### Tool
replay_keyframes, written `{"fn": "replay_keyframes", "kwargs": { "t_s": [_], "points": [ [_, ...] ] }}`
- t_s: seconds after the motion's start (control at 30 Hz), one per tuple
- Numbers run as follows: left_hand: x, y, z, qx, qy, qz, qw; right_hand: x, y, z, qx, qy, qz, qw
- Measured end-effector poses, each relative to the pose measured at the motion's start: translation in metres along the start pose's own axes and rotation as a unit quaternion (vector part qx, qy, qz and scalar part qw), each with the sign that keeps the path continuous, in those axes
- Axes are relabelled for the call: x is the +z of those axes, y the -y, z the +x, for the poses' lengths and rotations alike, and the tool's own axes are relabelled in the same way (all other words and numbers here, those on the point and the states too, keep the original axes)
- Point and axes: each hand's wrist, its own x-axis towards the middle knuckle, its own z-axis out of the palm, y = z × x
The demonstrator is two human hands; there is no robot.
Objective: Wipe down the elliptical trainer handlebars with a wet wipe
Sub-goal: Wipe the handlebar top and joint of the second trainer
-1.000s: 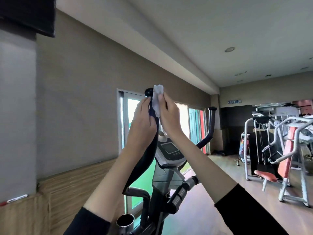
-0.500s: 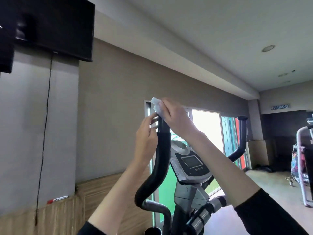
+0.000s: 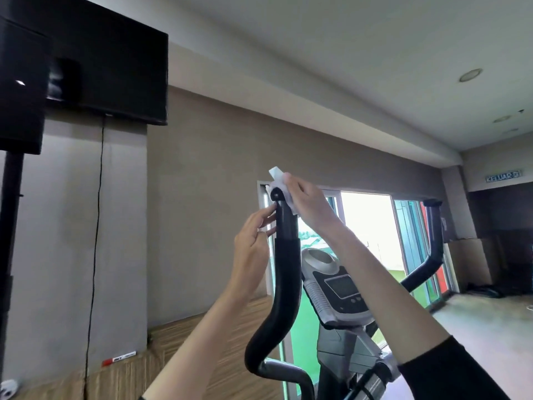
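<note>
A black screen is hanging high on the wall at the far left, with a thin cable trailing down below it. The person's left hand is reaching up beside the left handlebar, forearm rising steeply. Its fingers are lying nearly straight and close together, tips touching the left side of the bar just under its top. The wet wipe is sitting draped over the very top of that handlebar, one white corner sticking up. The right hand is stretching up from the lower right, wrist bending over the bar end, fingers curling round the wipe and pressing it against the tip. Below, the grey console is facing the person, and the right handlebar is standing untouched further right.
</note>
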Motion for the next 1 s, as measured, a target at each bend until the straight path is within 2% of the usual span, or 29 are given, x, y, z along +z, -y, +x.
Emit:
{"fn": "replay_keyframes", "kwargs": {
  "t_s": [0.1, 0.2, 0.37, 0.5, 0.63, 0.77, 0.87, 1.0],
  "points": [
    [-0.001, 0.003, 0.001, -0.006, 0.002, -0.010, 1.000, 0.006, -0.001, -0.008, -0.091, -0.041, -0.085, 0.991],
    [-0.001, 0.003, 0.001, -0.019, 0.001, -0.014, 1.000, 0.016, -0.011, -0.017, -0.191, -0.094, -0.160, 0.964],
    [-0.001, -0.003, -0.004, -0.036, -0.002, -0.010, 0.999, 0.033, -0.029, -0.035, -0.238, -0.173, -0.251, 0.922],
    [0.003, -0.004, -0.005, -0.044, -0.025, 0.000, 0.999, 0.041, -0.046, -0.070, -0.197, -0.095, -0.196, 0.956],
    [0.006, -0.011, -0.004, -0.042, -0.054, 0.010, 0.998, 0.042, -0.032, -0.065, -0.091, -0.086, -0.177, 0.976],
    [0.011, -0.017, -0.001, -0.052, -0.076, 0.030, 0.995, 0.048, -0.012, -0.052, -0.026, -0.101, -0.100, 0.990],
    [0.012, -0.018, -0.002, -0.059, -0.090, 0.044, 0.993, 0.050, -0.011, -0.057, 0.000, -0.097, -0.119, 0.988],
    [0.014, -0.021, -0.005, -0.060, -0.085, 0.052, 0.993, 0.045, -0.024, -0.077, -0.014, -0.047, -0.168, 0.985]
  ]
}}
